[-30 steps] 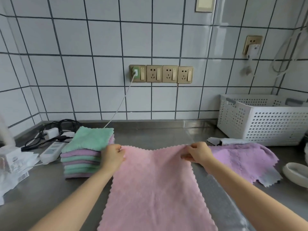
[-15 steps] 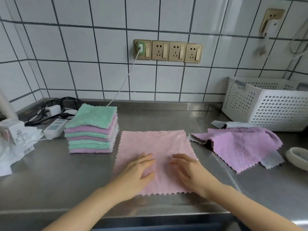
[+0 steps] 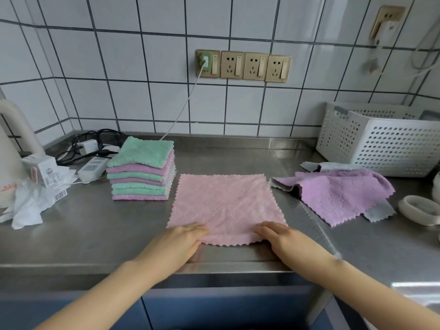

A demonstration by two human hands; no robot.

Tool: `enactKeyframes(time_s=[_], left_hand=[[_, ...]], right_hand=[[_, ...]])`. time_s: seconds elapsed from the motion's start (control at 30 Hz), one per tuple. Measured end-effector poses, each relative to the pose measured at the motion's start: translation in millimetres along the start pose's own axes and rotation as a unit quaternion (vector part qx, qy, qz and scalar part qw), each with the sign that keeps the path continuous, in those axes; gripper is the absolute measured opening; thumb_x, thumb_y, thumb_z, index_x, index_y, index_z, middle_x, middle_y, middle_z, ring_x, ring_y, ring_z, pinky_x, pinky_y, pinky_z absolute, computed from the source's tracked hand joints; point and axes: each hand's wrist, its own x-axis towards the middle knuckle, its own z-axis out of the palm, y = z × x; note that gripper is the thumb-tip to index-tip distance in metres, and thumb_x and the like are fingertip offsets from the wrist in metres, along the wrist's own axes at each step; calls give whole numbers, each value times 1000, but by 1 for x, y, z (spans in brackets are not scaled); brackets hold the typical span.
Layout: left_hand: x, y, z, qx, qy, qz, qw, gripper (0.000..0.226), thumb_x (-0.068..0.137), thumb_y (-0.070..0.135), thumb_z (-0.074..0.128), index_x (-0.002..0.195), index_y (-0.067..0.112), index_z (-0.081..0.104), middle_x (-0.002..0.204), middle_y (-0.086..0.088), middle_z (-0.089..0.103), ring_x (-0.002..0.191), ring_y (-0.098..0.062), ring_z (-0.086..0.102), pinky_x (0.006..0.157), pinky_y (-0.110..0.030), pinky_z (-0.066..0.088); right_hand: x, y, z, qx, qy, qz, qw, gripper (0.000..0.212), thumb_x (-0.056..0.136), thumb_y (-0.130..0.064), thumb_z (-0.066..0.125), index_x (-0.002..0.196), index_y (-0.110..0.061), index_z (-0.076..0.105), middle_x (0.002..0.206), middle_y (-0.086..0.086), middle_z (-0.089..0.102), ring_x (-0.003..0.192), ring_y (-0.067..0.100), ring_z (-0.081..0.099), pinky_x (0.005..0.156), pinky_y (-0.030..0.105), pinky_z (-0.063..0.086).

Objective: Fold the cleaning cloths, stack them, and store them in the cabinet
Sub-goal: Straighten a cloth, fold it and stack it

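Observation:
A pink cleaning cloth [image 3: 223,203] lies spread flat on the steel counter [image 3: 95,234] in front of me. My left hand [image 3: 181,239] rests on its near left corner and my right hand [image 3: 278,235] on its near right corner. The fingers of both lie on top of the fabric, and the thumbs are hidden. A stack of several folded green and purple cloths [image 3: 141,170] stands just left of the pink one. A crumpled purple cloth [image 3: 338,194] lies unfolded to the right, on top of grey cloths [image 3: 378,211].
A white perforated basket [image 3: 385,144] stands at the back right, and a white dish [image 3: 419,209] sits at the right edge. A power strip with cables [image 3: 92,163], a small box [image 3: 42,170] and crumpled plastic [image 3: 28,203] crowd the left. A blue cabinet front [image 3: 214,306] is below.
The pink cloth was held up by its far corners, then laid flat. My hands slid from its middle back to its near corners.

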Motion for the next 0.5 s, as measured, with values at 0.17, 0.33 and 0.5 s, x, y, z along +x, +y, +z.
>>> enactKeyframes(time_s=[0.17, 0.33, 0.5], left_hand=[[-15, -24, -6, 4, -3, -64, 998, 63, 89, -4, 40, 139, 34, 43, 143, 21, 44, 119, -8, 55, 93, -24, 46], [-20, -34, -5, -22, 23, -92, 995, 56, 91, -5, 41, 133, 30, 54, 139, 19, 49, 123, -6, 52, 100, -21, 42], [-18, -30, -7, -67, 74, -130, 986, 30, 90, 13, 55, 112, 30, 66, 117, 15, 66, 99, -6, 62, 83, -29, 53]], right_hand=[[-8, 9, 0, 61, 24, 65, 996, 58, 88, 3, 42, 139, -24, 39, 136, -8, 43, 112, 15, 55, 91, 21, 45], [-9, 13, 4, 84, 58, 113, 988, 66, 83, 11, 42, 137, -26, 43, 138, -9, 43, 118, 15, 52, 91, 22, 45], [-11, 19, 4, 142, 108, 136, 974, 35, 83, 6, 56, 107, -16, 67, 116, -4, 61, 105, 15, 62, 88, 16, 44]])
